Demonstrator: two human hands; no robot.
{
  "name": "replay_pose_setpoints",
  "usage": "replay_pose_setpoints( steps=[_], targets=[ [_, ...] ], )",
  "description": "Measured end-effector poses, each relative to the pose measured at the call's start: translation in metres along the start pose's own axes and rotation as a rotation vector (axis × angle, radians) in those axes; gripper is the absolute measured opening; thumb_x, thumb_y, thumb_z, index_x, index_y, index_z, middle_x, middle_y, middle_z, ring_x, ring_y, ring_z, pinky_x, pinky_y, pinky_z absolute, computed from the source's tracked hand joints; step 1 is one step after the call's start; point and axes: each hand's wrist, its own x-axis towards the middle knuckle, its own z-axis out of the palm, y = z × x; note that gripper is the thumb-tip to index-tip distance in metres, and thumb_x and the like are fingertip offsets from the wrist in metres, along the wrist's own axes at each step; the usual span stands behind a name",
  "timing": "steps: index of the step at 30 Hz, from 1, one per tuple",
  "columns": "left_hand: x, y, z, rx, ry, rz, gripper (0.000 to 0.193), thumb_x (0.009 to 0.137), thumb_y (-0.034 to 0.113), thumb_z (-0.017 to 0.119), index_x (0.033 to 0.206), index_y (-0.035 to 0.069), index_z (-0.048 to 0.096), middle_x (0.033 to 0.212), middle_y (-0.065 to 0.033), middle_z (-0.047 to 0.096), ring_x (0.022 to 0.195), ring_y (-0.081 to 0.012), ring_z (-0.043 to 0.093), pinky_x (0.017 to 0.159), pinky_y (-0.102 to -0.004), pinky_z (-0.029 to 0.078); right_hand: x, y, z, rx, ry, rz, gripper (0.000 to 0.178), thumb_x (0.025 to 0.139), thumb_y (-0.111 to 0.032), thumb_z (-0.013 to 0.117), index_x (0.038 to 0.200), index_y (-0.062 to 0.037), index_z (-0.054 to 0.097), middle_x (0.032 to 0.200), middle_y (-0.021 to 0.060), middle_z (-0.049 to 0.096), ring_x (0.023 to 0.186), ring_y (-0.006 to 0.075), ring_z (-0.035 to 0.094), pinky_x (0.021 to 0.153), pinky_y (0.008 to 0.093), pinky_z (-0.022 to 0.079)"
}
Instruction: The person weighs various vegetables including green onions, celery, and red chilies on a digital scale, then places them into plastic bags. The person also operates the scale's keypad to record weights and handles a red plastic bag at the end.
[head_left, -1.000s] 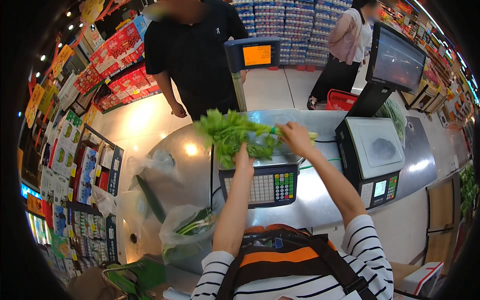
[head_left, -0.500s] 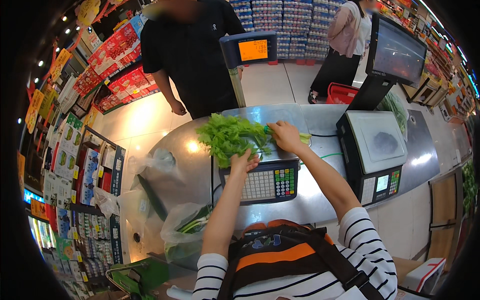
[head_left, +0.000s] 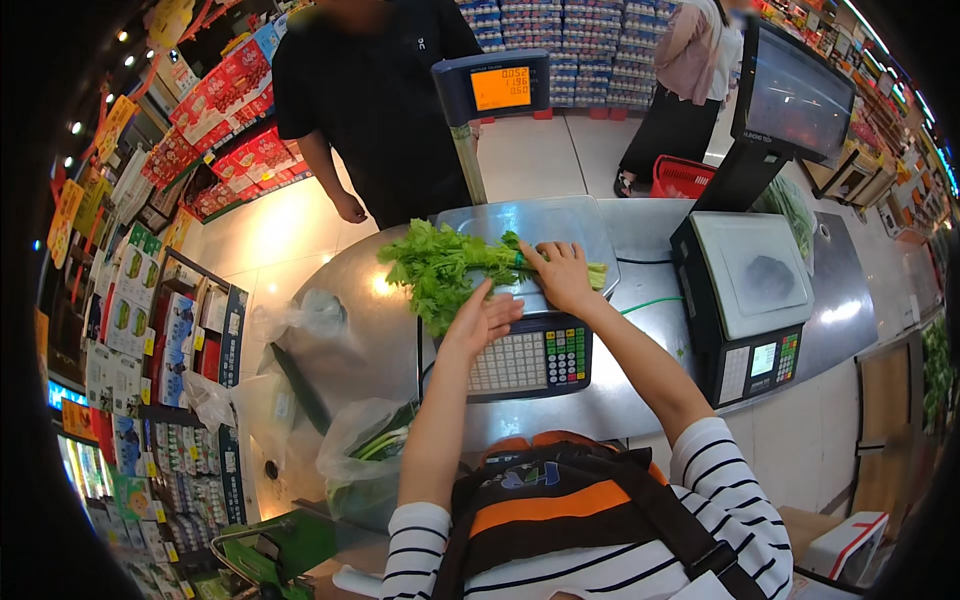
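Note:
A bunch of leafy celery (head_left: 432, 268) lies across the silver pan (head_left: 572, 212) of the scale, leaves to the left and pale cut stems to the right. A green band ties its stems. My right hand (head_left: 562, 278) grips the stems from above, thumb by the band and fingers bent over the far side; part of the stems is hidden under it. My left hand (head_left: 487, 316) is open at the near edge of the leaves, fingers stretched and holding nothing. Below the pan is the scale's keypad (head_left: 512, 362), and an orange display (head_left: 500, 88) stands on a post behind.
At left on the metal counter (head_left: 365, 312) lie a cucumber (head_left: 300, 388), crumpled clear bags (head_left: 318, 315) and bagged green onions (head_left: 385, 445). A second scale (head_left: 750, 275) with a screen (head_left: 795, 90) stands right. A person in black (head_left: 385, 120) stands across the counter; another walks behind.
My left hand has drawn slightly back from the leaves and opened. My right hand has shifted along the stems, its fingers more spread. The celery has turned slightly, and the display digits differ.

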Motion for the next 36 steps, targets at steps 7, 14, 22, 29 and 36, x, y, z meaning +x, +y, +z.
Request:
replay_pose_setpoints(
  steps=[7, 14, 22, 29, 36],
  targets=[
    [-0.047, -0.023, -0.005, 0.290, 0.073, -0.026, 0.072, 0.087, 0.063, 0.048, 0.119, -0.002, 0.054, 0.104, -0.0103, 0.067, 0.088, -0.0156, 0.067, 0.063, -0.0242, 0.052, -0.006, -0.012, -0.010, 0.024, 0.067, 0.033, 0.063, 0.079, -0.021, 0.068, 0.136, -0.0149, 0.041, 0.126, 0.0087, 0.051, 0.125, 0.0315, 0.041, 0.104, 0.0569, 0.025],
    [-0.096, -0.033, 0.034, 0.505, -0.259, 0.051, 0.039, 0.092, 0.029, 0.057, 0.125, 0.008, 0.056, 0.099, -0.0038, 0.062, 0.084, -0.0096, 0.058, 0.067, -0.0250, 0.053, -0.032, -0.031, -0.057, 0.295, 0.425, 0.032, 0.029, 0.082, -0.007, 0.061, 0.111, -0.0070, 0.059, 0.105, 0.0107, 0.059, 0.105, 0.0294, 0.055, 0.090, 0.0425, 0.042],
    [-0.259, 0.005, 0.138, 0.116, -1.272, 0.816, 0.017, 0.089, 0.017, 0.058, 0.081, 0.003, 0.063, 0.067, -0.0069, 0.058, 0.059, -0.0225, 0.058, 0.046, -0.0286, 0.044, -0.205, -0.031, 0.011, 0.934, 0.296, 0.965, 0.036, 0.088, -0.013, 0.061, 0.121, -0.0041, 0.051, 0.111, 0.0070, 0.054, 0.096, 0.0137, 0.051, 0.077, 0.0266, 0.044],
    [-0.261, 0.022, 0.170, 0.000, -1.437, 0.723, 0.018, 0.087, 0.024, 0.065, 0.103, 0.017, 0.063, 0.069, 0.0002, 0.050, 0.048, -0.0128, 0.046, 0.039, -0.0250, 0.028, -0.220, -0.052, 0.046, 0.998, 0.057, 0.964, 0.108, 0.072, -0.033, 0.078, 0.141, 0.0109, 0.008, 0.140, 0.0320, 0.021, 0.132, 0.0411, 0.026, 0.109, 0.0431, 0.025],
    [-0.259, 0.023, 0.164, 0.035, -1.491, 0.719, 0.015, 0.088, 0.023, 0.063, 0.102, 0.017, 0.064, 0.066, 0.0029, 0.047, 0.047, -0.0117, 0.044, 0.039, -0.0251, 0.027, -0.200, -0.065, 0.033, 0.822, 0.014, 0.969, 0.112, 0.068, -0.035, 0.080, 0.140, 0.0123, 0.008, 0.139, 0.0325, 0.022, 0.131, 0.0416, 0.026, 0.108, 0.0427, 0.027]
  ],
)
